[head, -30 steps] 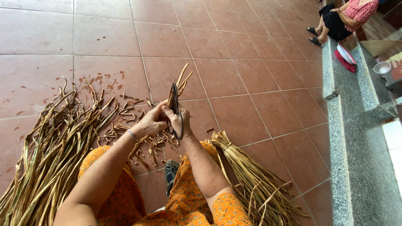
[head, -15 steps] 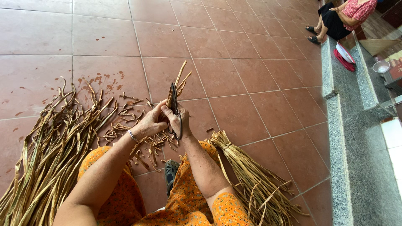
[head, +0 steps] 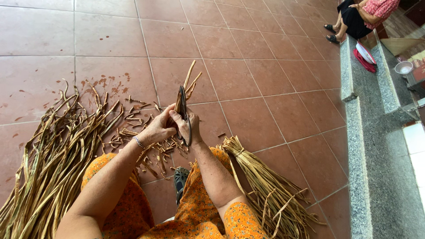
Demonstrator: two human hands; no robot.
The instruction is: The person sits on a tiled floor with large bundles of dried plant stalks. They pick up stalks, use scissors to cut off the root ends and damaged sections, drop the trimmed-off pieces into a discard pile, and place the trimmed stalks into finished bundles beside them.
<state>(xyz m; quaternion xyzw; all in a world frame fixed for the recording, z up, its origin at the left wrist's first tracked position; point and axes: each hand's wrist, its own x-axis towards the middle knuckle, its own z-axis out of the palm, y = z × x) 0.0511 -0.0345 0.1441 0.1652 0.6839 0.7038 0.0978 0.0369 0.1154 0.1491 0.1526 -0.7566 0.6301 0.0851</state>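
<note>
Left of the knife [head: 183, 116], the loose stalk pile [head: 48, 159] sprawls over the floor [head: 248, 84], the tied bundle [head: 261, 177] right, while left hand [head: 156, 129] and right hand [head: 188, 128] clamp their fingers on knife and stalk [head: 191, 82]; a slipping blade could nick a thumb.

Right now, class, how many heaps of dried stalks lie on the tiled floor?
2: a loose heap beside the left hand, and a tied bundle by the right arm; cut scraps lie between.
</note>
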